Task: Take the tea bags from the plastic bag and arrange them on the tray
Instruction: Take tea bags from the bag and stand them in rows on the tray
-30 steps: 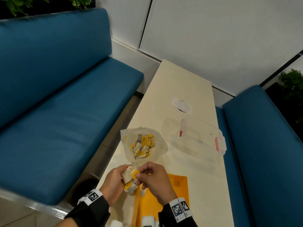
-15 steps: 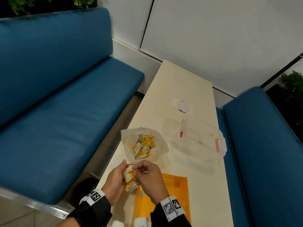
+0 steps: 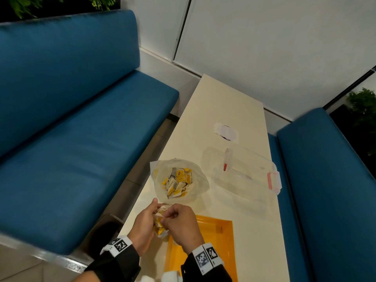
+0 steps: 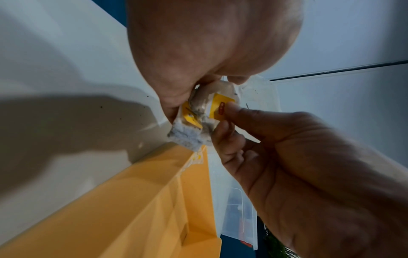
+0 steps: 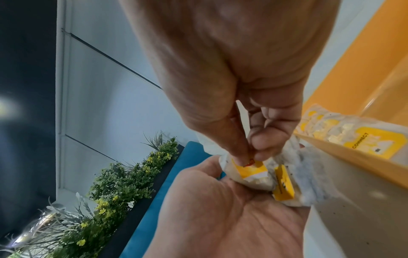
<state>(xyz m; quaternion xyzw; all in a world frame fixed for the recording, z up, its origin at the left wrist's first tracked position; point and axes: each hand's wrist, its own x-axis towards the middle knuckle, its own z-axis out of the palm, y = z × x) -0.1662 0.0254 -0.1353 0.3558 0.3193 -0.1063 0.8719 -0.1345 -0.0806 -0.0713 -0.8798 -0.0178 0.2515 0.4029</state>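
Right wrist view shows the fingers [image 5: 262, 139] of the right hand [image 3: 181, 226] pinching the yellow paper tag [image 5: 251, 168] of one tea bag, thumb and forefinger tight together on it. That bag belongs to a small clump of tea bags [image 3: 159, 224] cupped in the left hand [image 3: 143, 228], whose fingers curl round the clump from the far side; in the left wrist view the left thumb [image 4: 238, 113] presses on a yellow tag there too. Both hands are held just above the near left edge of the tabletop [image 3: 227, 104], at the far left corner of the orange tray [image 3: 225, 237], which lies at the near edge. Just beyond the hands, by the left edge, sits the open plastic bag [image 3: 198, 192] with many more yellow-tagged tea bags heaped inside. To its right, toward the right edge, lies a clear plastic container [image 3: 250, 176] with a pink latch, and farther along the tabletop a white paper slip [image 3: 225, 132].
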